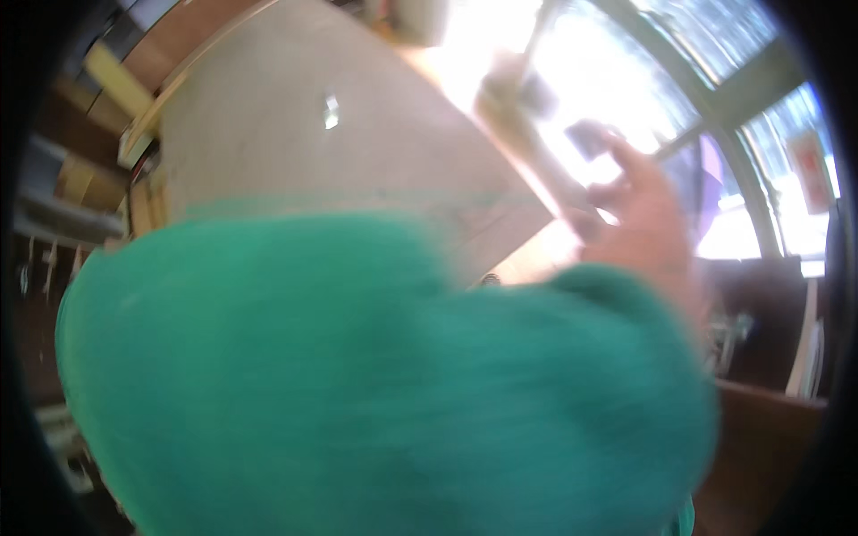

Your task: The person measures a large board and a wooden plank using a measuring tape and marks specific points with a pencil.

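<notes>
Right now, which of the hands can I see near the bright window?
The right hand, bare and blurred beyond its green sleeve, on the picture's right. The left hand is out of view.

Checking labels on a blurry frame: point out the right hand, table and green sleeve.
Right hand (652, 213): head view, middle of the blurred hand.
Table (259, 152): head view, bare part of the grey top.
Green sleeve (617, 357): head view, blurred cloth below the hand.

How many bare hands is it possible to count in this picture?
1: the right hand, blurred, on the picture's right side, before the bright window. The left hand cannot be made out; it may be hidden by the green clothing or out of view.
</notes>
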The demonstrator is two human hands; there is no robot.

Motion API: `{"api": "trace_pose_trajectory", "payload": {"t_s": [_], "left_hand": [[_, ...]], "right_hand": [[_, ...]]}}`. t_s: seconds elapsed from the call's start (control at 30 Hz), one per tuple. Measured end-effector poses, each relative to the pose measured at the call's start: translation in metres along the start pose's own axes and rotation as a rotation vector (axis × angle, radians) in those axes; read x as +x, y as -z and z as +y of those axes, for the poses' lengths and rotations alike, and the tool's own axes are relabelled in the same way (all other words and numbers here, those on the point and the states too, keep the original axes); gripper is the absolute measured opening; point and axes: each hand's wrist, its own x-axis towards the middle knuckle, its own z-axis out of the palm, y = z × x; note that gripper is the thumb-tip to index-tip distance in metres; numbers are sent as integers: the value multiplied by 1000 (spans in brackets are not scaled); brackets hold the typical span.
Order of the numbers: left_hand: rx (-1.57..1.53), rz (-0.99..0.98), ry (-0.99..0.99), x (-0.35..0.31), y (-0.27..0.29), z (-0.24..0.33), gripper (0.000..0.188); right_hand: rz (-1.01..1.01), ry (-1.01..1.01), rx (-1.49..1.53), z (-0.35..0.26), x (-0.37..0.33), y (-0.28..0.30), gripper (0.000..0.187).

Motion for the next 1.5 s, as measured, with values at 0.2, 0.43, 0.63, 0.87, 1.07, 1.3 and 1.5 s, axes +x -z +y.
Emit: {"api": "trace_pose_trajectory", "payload": {"t_s": [0.2,0.43,0.63,0.87,1.07,1.3,1.5], "left_hand": [[-70,-45,-64,53,-4,-13,20],[-448,-170,408,81,-119,-97,22],[-851,239,1216,36,-336,-100,38],[-1375,520,1568,83,-389,-10,46],[-1126,847,1785,135,-418,1,83],[-1247,1307,1905,121,-381,40,70],[-1288,1744,1827,89,-384,94,46]], "right_hand": [[66,-68,123,43,13,11,41],[273,-16,149,88,136,29,44],[292,191,39,132,281,64,39],[-322,401,475,-29,269,224,26],[-736,663,531,-174,216,225,23],[-980,898,310,-246,87,189,21],[-1079,882,68,-265,43,148,26]]}}
